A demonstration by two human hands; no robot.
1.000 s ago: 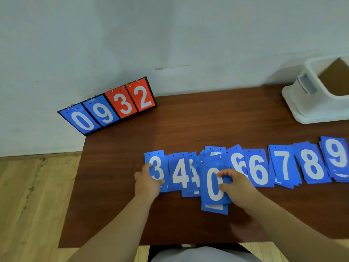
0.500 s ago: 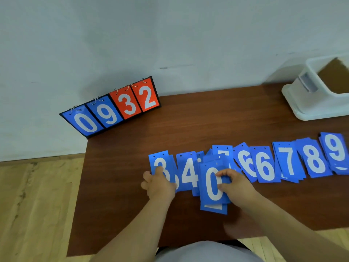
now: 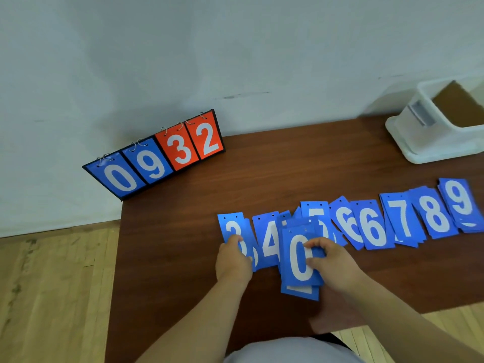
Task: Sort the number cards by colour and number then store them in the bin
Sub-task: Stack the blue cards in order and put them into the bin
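Blue number cards lie in an overlapping row on the brown table (image 3: 275,163), from the 3 card (image 3: 231,227) past the 4 card (image 3: 269,242), 6 card (image 3: 373,229), 7 card (image 3: 400,218) and 8 card (image 3: 434,214) to the 9 card (image 3: 459,200). My right hand (image 3: 331,263) pinches a small stack topped by the 0 card (image 3: 298,260), which covers part of the 5 card (image 3: 315,209). My left hand (image 3: 233,260) grips the lower part of the 3 cards with the thumb on top. The white bin (image 3: 429,140) stands at the table's far right.
A flip scoreboard (image 3: 157,157) showing blue 0 and 9 and red 3 and 2 leans against the wall at the table's back left corner. Wooden floor lies left of the table. The table's near edge runs just below my forearms.
My left hand has slid right over the lower part of the 3 cards. My right hand stays on the 0 stack. The camera has tilted, shifting the whole scene slightly.
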